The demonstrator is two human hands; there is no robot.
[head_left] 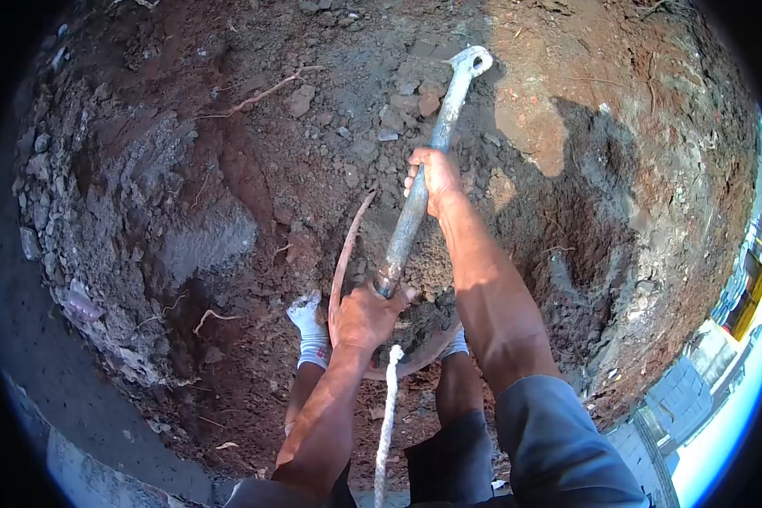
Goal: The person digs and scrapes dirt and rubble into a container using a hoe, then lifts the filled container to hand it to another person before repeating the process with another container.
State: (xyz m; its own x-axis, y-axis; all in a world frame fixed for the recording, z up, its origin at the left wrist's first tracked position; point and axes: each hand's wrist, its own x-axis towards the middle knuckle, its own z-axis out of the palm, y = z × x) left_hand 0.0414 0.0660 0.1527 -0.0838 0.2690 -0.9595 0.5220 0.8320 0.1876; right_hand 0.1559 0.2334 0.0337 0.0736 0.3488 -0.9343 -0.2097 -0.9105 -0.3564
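Observation:
A long, dirt-caked metal bar [408, 222] slants up and to the right over the dug soil, with a ring-shaped end at the top. Near its lower end my left hand [366, 317] is wrapped round it. Higher up, about the bar's middle, my right hand [436, 178] grips it with curled fingers. A curved, reddish rim [347, 245] rises beside my left hand and passes below it; what it belongs to is partly hidden. A white rope [387, 415] hangs in front, between my forearms.
My feet in white socks [311, 328] stand in the dirt. Loose clods and stones [394, 118] lie ahead, and a root [262, 97] pokes out at the upper left. Rough earth walls rise on both sides. Grey paving [681, 394] shows at the lower right.

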